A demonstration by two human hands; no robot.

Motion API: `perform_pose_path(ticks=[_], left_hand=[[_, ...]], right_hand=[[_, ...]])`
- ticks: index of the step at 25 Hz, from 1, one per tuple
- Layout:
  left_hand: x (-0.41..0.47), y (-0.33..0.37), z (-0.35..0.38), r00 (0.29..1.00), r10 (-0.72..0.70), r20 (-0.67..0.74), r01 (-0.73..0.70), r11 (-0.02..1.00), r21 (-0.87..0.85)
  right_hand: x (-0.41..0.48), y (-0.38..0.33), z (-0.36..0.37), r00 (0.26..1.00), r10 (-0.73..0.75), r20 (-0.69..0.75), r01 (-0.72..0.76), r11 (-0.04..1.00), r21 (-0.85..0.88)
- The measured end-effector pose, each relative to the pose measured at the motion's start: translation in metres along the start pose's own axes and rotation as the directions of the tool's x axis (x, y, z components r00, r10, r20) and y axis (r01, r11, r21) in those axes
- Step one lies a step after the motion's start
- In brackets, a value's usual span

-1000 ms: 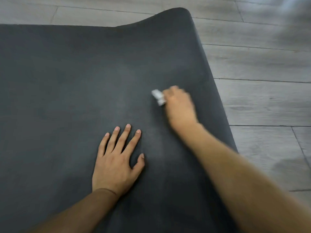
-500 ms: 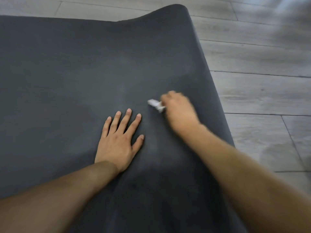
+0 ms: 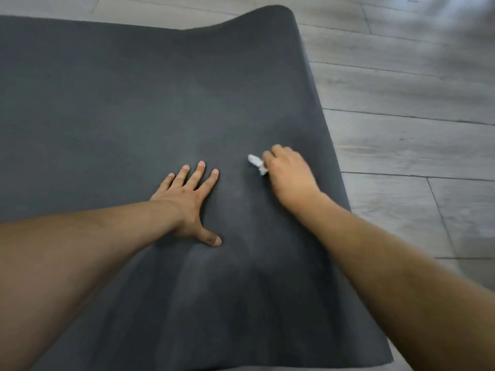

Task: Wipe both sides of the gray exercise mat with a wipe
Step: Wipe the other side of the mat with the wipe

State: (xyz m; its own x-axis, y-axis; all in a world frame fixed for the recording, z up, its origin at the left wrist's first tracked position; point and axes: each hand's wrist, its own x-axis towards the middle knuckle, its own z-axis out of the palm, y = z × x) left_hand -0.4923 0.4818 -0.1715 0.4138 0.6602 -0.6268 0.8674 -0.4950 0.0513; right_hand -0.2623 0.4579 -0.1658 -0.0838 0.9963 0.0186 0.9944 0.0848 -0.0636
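Note:
The dark gray exercise mat (image 3: 128, 97) lies spread on the floor and fills most of the view; its far right corner curls up slightly. My left hand (image 3: 187, 199) rests flat on the mat near the middle, fingers spread. To its right, my right hand (image 3: 289, 175) grips a small crumpled white wipe (image 3: 256, 163) and holds it against the mat. Only a bit of the wipe sticks out from the fingers on the left side.
Gray wood-plank flooring (image 3: 415, 135) runs along the mat's right edge and beyond its far end. The mat's near edge (image 3: 294, 366) shows at the bottom of the view.
My right hand has drawn the wipe back toward me and a little left along the mat. My left hand has shifted and its thumb has spread out wider.

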Motion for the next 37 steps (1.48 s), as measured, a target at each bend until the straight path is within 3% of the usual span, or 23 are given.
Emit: perform_pose_path(ticks=[1,3,4,6,7,9,10,11,12,15,17,20,22,23,24,26,28,29,31,33,34,35,37], left_hand=[[0.001,0.001,0.003,1.000,-0.006,-0.007,0.006,1.000,-0.002],[0.003,0.000,0.006,1.000,-0.028,-0.010,0.028,1.000,-0.012],[0.004,0.002,0.004,0.999,-0.037,-0.002,0.036,0.999,-0.012],[0.002,0.008,-0.002,0.998,-0.057,0.019,0.057,0.998,0.009],[-0.001,0.010,-0.004,0.997,-0.074,0.019,0.074,0.997,0.002],[-0.009,0.016,-0.006,0.993,-0.120,0.003,0.120,0.992,-0.036],[-0.015,0.019,-0.005,0.990,-0.143,-0.017,0.141,0.987,-0.073],[-0.025,0.022,-0.003,0.983,-0.176,-0.058,0.169,0.978,-0.119],[-0.039,0.028,0.003,0.972,-0.207,-0.113,0.187,0.969,-0.160],[-0.086,0.054,0.043,0.932,-0.119,-0.342,0.090,0.991,-0.101],[-0.102,0.056,0.061,0.973,-0.029,-0.230,-0.003,0.991,-0.137],[-0.108,0.046,0.068,0.999,0.038,-0.037,-0.041,0.995,-0.095],[-0.105,0.044,0.070,0.998,0.023,-0.050,-0.027,0.996,-0.088],[-0.104,0.045,0.070,0.998,0.014,-0.058,-0.019,0.996,-0.088],[-0.101,0.046,0.070,0.998,0.008,-0.061,-0.013,0.996,-0.090],[-0.100,0.049,0.072,0.999,-0.003,-0.041,0.000,0.997,-0.076],[-0.098,0.052,0.076,0.999,-0.027,-0.037,0.025,0.998,-0.058],[-0.096,0.051,0.076,0.999,-0.038,-0.039,0.036,0.997,-0.061],[-0.098,0.051,0.074,0.998,-0.044,-0.036,0.041,0.997,-0.070],[-0.099,0.053,0.072,0.997,-0.050,-0.051,0.046,0.996,-0.077],[-0.101,0.053,0.071,0.998,-0.051,-0.048,0.047,0.996,-0.080],[-0.103,0.053,0.070,0.998,-0.050,-0.050,0.046,0.996,-0.078],[-0.106,0.053,0.070,0.997,-0.061,-0.054,0.057,0.996,-0.065]], right_hand=[[-0.004,0.036,-0.003,0.983,0.185,0.012,-0.183,0.980,-0.074],[-0.019,0.076,-0.005,0.840,0.542,0.028,-0.538,0.839,-0.086],[-0.023,0.067,-0.002,0.799,0.601,0.014,-0.600,0.799,-0.035],[-0.027,-0.008,0.005,0.845,0.532,0.057,-0.534,0.837,0.119],[-0.035,-0.054,0.005,0.899,0.424,0.108,-0.437,0.878,0.194],[-0.068,-0.116,0.004,0.987,0.046,0.151,-0.085,0.962,0.261],[-0.080,-0.114,0.002,0.994,-0.046,0.096,0.022,0.973,0.231],[-0.087,-0.093,0.000,0.999,-0.042,0.020,0.038,0.980,0.194],[-0.091,-0.060,-0.001,0.999,0.042,0.006,-0.042,0.989,0.143],[-0.105,0.024,-0.009,0.888,0.454,0.070,-0.452,0.891,-0.037],[-0.109,0.006,-0.004,0.833,0.549,0.066,-0.552,0.831,0.061],[-0.116,-0.099,0.005,0.917,0.378,0.132,-0.398,0.892,0.216],[-0.134,-0.131,0.003,0.982,0.016,0.188,-0.059,0.973,0.225],[-0.138,-0.119,-0.002,0.982,-0.090,0.164,0.058,0.980,0.191],[-0.140,-0.090,-0.004,0.989,-0.091,0.118,0.073,0.987,0.145],[-0.148,-0.019,-0.007,0.983,0.167,0.081,-0.163,0.985,-0.050],[-0.167,0.025,-0.009,0.879,0.474,0.054,-0.468,0.879,-0.095],[-0.172,0.013,-0.008,0.841,0.539,0.045,-0.537,0.842,-0.049],[-0.176,-0.057,-0.003,0.885,0.450,0.122,-0.463,0.879,0.113],[-0.188,-0.132,0.002,0.963,0.077,0.259,-0.140,0.961,0.238],[-0.193,-0.144,0.002,0.960,-0.122,0.253,0.056,0.965,0.257],[-0.196,-0.132,0.003,0.959,-0.211,0.190,0.166,0.959,0.230],[-0.200,-0.067,0.005,0.995,-0.048,0.086,0.036,0.990,0.134]])
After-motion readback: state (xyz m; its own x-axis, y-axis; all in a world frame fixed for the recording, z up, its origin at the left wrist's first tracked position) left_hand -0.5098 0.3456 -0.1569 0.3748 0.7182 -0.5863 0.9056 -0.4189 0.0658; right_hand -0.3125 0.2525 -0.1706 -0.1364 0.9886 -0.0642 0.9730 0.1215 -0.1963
